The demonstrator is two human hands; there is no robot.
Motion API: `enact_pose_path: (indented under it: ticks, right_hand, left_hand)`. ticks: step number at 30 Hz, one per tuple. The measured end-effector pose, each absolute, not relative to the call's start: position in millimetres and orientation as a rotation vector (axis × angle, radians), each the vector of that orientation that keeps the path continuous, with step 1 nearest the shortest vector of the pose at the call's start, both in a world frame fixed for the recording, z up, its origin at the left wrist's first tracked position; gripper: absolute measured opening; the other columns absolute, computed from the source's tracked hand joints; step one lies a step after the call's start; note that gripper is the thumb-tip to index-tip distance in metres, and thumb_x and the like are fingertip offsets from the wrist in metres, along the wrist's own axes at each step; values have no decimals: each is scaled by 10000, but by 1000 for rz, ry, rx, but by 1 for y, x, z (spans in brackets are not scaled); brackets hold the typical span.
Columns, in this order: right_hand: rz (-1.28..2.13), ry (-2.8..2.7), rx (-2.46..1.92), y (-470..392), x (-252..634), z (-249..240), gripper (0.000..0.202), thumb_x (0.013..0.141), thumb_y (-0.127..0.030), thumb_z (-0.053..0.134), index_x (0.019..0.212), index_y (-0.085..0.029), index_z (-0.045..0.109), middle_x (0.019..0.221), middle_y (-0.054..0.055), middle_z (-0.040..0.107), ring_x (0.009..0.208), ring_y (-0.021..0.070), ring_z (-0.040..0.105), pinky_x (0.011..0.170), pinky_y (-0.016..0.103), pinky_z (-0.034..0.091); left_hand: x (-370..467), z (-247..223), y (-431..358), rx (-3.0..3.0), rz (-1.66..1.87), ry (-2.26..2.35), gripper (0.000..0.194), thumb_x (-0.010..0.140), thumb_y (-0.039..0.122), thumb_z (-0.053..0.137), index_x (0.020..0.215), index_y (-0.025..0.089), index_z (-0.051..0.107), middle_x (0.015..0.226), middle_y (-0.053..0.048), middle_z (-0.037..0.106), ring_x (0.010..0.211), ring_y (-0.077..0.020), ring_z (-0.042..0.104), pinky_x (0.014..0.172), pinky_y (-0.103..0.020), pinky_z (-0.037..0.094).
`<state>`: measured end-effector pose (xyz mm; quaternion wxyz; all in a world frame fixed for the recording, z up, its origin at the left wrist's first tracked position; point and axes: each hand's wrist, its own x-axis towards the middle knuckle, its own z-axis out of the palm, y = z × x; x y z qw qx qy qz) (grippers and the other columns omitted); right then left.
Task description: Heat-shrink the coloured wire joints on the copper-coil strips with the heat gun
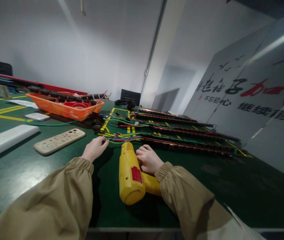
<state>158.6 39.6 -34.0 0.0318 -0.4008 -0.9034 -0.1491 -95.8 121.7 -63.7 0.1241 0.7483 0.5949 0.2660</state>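
My left hand (95, 148) is closed in a pinch at the left ends of the coloured wires (122, 140), which run out from the nearest long dark strip (182, 146). Between my hands a yellow heat gun (130, 176) lies on the table, its nozzle pointing away toward the wires. My right hand (148, 159) is beside the heat gun's barrel with its fingers curled. What those fingers hold, if anything, is hidden. The heat gun's handle passes under my right sleeve.
Left of my hands lie a beige phone-like case (59, 141), a white power bank (9, 139) and a small white box (37, 116). Behind them stands an orange basket (69, 111) holding dark parts. More long strips (172, 120) lie across the green table (232, 190).
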Motion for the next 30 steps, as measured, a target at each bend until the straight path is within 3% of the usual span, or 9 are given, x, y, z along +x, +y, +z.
enact_pose_path:
  ticks: [9,14,19,24,30]
  right_hand:
    - [-465,-2653,-1422,39,198,-34,118,748,-162,517,774,-144,631,884,63,589,872,187,466,911,380,272]
    - [-489,-2650,-1410,37,203,-33,120,706,-121,524,766,-139,626,920,73,595,911,195,468,941,375,269]
    - [-491,-2671,-1363,36,198,-31,121,703,-124,521,768,-143,621,938,71,595,932,197,475,961,365,265]
    - [-473,-2704,-1325,33,196,-30,146,656,-121,536,779,-141,613,938,76,592,949,205,470,968,372,266]
    - [-401,-2725,-1216,17,198,-29,166,645,-110,523,782,-146,609,924,64,591,934,194,474,956,355,279]
  left_hand:
    - [-95,-63,120,2207,777,1718,373,841,490,338,846,213,588,975,-42,646,850,-186,584,608,-239,351]
    - [-96,-71,129,2113,870,1672,385,819,512,376,899,217,610,1004,-40,651,867,-185,589,651,-239,388]
    - [-94,-77,140,1889,1053,1342,511,753,563,424,936,129,622,827,-64,661,690,-161,583,613,-247,413]
    - [-94,-68,138,1632,1065,1217,607,654,638,523,934,112,641,873,-81,669,792,-186,595,569,-226,414]
    - [-100,-66,138,1576,1019,1150,576,661,612,561,919,107,665,842,-91,680,770,-175,600,614,-238,433]
